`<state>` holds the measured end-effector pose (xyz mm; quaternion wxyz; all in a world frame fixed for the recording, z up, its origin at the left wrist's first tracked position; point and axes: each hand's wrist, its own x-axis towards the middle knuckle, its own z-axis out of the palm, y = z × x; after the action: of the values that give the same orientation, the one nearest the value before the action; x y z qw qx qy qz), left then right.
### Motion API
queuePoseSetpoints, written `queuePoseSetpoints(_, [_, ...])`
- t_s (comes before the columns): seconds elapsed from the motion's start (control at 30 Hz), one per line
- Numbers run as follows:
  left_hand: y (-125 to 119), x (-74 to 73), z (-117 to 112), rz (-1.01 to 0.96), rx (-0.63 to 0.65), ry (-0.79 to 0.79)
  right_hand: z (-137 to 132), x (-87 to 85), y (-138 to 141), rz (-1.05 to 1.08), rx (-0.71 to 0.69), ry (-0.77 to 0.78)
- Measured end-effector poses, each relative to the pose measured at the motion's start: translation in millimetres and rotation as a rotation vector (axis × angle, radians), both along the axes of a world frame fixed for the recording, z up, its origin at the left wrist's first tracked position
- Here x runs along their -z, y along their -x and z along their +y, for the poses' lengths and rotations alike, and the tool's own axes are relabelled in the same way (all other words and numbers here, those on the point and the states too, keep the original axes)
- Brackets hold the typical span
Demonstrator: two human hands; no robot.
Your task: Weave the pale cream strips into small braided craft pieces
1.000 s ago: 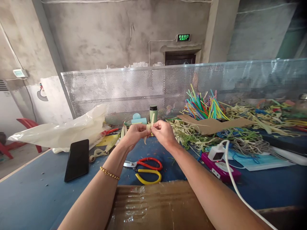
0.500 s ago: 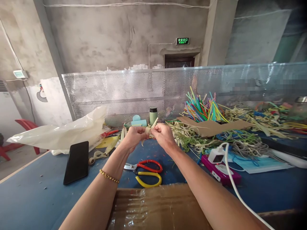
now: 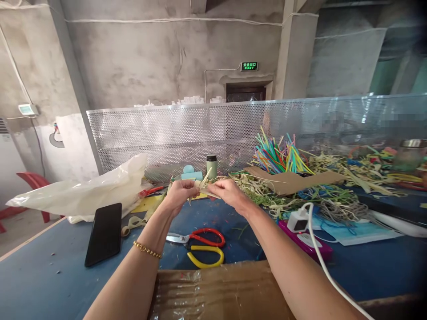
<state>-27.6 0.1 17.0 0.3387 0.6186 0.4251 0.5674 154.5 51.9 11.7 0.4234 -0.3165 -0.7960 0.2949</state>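
Visibly, the strip (image 3: 206, 177) is narrow, pale and yellowish.

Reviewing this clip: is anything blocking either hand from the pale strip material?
Nothing visible is: the left hand and right hand both already pinch the pale strip material. The scissors lie nearer the wearer, and the green bottle stands beyond the hands.

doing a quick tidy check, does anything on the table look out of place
The blue face mask seems a bit odd: it lies on the right of the table, with tangled string over part of it.
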Motion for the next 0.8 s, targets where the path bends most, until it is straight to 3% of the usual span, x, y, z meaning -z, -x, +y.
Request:
queuePoseSetpoints(0.1, [-1.8, -0.3, -2.2, 0.040, 0.001, 0.003, -2.0, 3.3, 3.6, -0.008, -0.003, 0.036])
queuePoseSetpoints(0.37, [-4.5, 1.1, -2.0, 0.060, -0.107, 0.019, -4.4, 3.1, 6.7, -0.006, -0.068, -0.085])
queuePoseSetpoints(0.53, [-2.4, 2.2, -0.7, 0.074, -0.095, 0.024, -4.2, 1.0, 2.7, 0.042, -0.119, 0.021])
queuePoseSetpoints(0.8, [1.8, 1.1, -1.4, -0.037, -0.030, 0.076, -12.6, -10.5, -8.1, 0.158, -0.432, 0.204])
